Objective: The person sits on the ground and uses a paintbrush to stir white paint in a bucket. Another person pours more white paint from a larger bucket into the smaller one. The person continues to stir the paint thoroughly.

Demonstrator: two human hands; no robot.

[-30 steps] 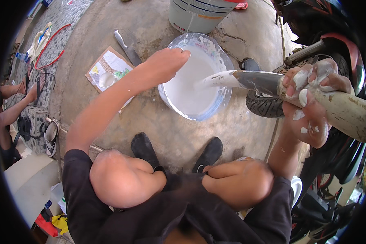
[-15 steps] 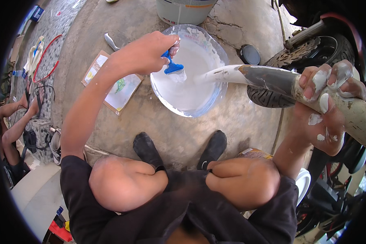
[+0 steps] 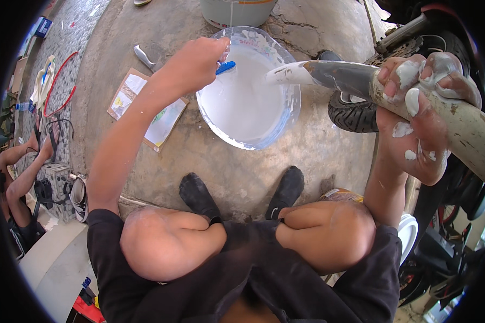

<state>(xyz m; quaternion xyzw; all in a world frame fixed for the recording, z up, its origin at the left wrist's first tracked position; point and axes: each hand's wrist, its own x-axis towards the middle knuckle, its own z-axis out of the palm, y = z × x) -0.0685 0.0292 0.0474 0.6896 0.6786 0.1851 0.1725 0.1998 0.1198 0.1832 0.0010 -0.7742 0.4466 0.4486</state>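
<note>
A round clear basin (image 3: 292,105) of white liquid paint (image 3: 248,116) stands on the floor in front of me. Over its left side my left hand (image 3: 202,62) is closed round a blue-handled brush (image 3: 226,68), whose bristles I cannot make out. My right hand (image 3: 423,107), smeared with white paint, grips a long pipe (image 3: 345,78) from the right side. Its grey and cream length ends in a white-coated tip over the basin. Whether that tip touches the paint, I cannot tell.
A large pail (image 3: 237,13) stands beyond the basin. Left of it lie a scraper-like tool (image 3: 144,55) and a board with papers (image 3: 164,126). A motorcycle tyre (image 3: 353,116) is at the right, near a dark round lid (image 3: 328,55). Another person's legs (image 3: 24,172) show far left.
The brush has moved away from me and turned, so less of it shows. The pipe's white end has shifted farther away, with my right hand following. The whole view has shifted slightly.
</note>
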